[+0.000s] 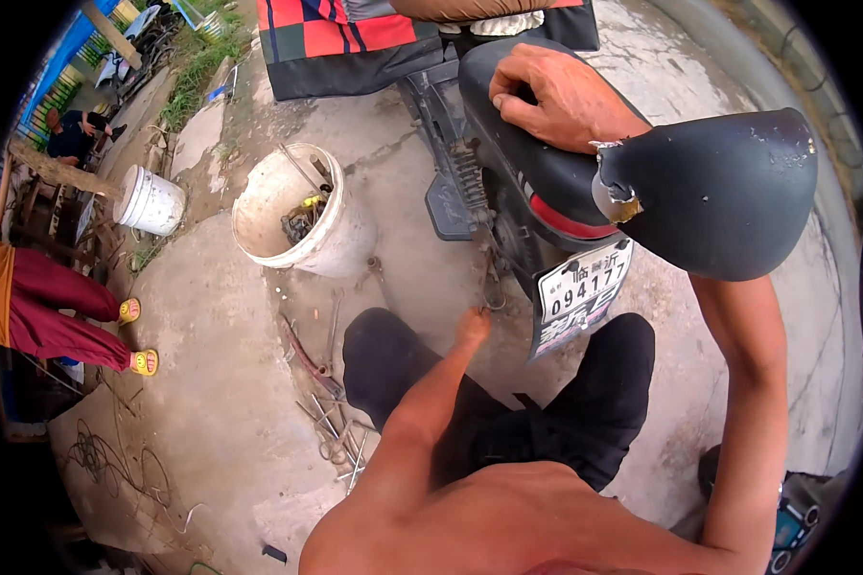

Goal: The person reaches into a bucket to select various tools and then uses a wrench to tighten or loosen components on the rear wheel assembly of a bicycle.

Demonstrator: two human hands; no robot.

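An electric scooter stands in front of me, its black seat (494, 81) toward the top of the view. My right hand (566, 101) rests on the seat with its fingers curled; nothing shows in them. The right forearm passes behind the black backrest (714, 192), whose cover is torn at the left edge. Low beside the rear wheel, my left hand (472, 328) is closed around a slim metal tool (495, 295) with a rounded end, partly hidden by the hand. Just above it are the spring shock absorber (470, 177) and the black footrest (451, 211). A licence plate (585, 283) hangs behind the wheel.
A dirty white bucket (355, 230) with tools inside stands left of the scooter. Loose metal tools (340, 436) lie by my left knee. Farther left are a second white bucket (151, 201), a person in maroon trousers (67, 307) and tangled wire (115, 465). Another person sits behind.
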